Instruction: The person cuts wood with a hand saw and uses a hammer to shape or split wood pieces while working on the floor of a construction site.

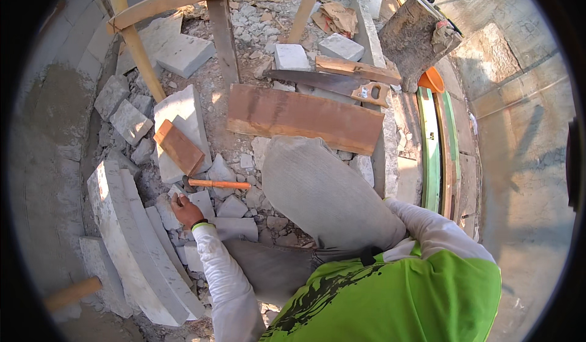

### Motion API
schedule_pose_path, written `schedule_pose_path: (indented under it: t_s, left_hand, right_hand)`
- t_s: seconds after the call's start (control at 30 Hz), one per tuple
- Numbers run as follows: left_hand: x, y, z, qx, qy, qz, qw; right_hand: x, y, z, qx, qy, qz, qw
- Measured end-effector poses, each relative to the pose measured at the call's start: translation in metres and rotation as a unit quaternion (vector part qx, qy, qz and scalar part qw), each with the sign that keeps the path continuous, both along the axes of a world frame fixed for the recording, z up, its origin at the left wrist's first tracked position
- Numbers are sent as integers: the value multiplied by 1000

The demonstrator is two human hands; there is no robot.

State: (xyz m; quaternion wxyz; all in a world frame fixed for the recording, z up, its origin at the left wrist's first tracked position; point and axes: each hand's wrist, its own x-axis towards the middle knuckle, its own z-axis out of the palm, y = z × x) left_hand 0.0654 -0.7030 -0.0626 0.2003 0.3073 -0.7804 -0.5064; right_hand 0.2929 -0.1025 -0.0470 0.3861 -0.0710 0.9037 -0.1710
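Observation:
My left hand [188, 211] is low over the rubble at the left, its fingers curled together. Whatever it may hold is too small to make out. Just beyond it lies a hammer [220, 184] with an orange handle and a dark head. A reddish wooden block [179, 147] rests on a pale block [196, 115] near the hammer head. My right arm [436, 229] in its white sleeve reaches down by my bent knee, and its hand is hidden behind the leg. A wide brown plank [305, 117] lies in front of my knee.
A handsaw [332, 84] lies beyond the plank, beside a short board [357, 68]. Wooden posts [223, 40] stand ahead. Long pale slabs [137, 244] lean at the left. Green-edged boards [429, 150] and an orange container [431, 79] are at the right. Broken blocks cover the ground.

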Motion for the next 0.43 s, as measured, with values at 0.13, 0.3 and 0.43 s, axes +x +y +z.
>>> schedule_pose_path:
  t_s: [0.13,0.3,0.43]
  left_hand:
    - [13,-31,28,-96,82,85,988]
    - [102,-4,134,-147,-52,43,987]
    - [187,18,182,-186,-284,1,940]
  right_hand:
    - [-29,-18,-24,-66,7,-10,998]
    - [-27,5,-4,-172,26,-33,984]
    - [-39,23,51,-232,3,-30,972]
